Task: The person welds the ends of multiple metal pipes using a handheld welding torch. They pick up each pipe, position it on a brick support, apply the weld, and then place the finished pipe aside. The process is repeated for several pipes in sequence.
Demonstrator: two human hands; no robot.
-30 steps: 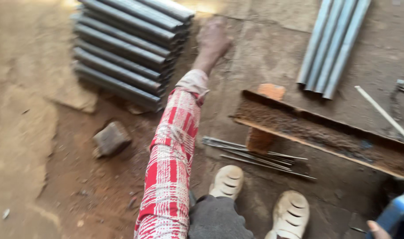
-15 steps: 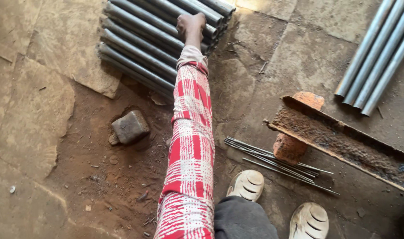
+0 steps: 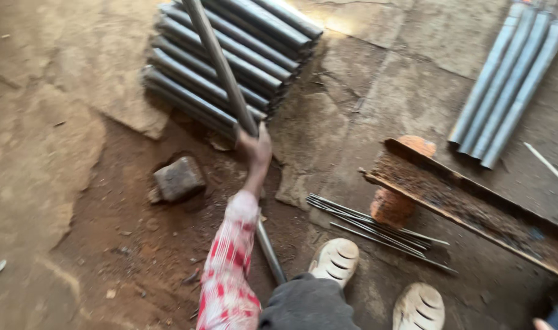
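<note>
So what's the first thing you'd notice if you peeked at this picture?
Your eye goes to the left hand in the middle, gripping a long grey metal pipe that slants over a stack of pipes at the top. To the right, a rusty angle iron rests on an orange brick, with thin rods on the ground beside it. A stone block sits in the dirt on the left.

- sleeve (image 3: 227, 275): red-white check
- held pipe (image 3: 221, 67): dull grey
- stacked pipes (image 3: 242, 43): dark grey
- pipes at right (image 3: 505, 85): pale blue-grey
- angle iron (image 3: 468, 201): rust brown
- brick (image 3: 392, 205): orange
- shoes (image 3: 335, 260): cream
- floor (image 3: 59, 153): tan, reddish dirt
</note>
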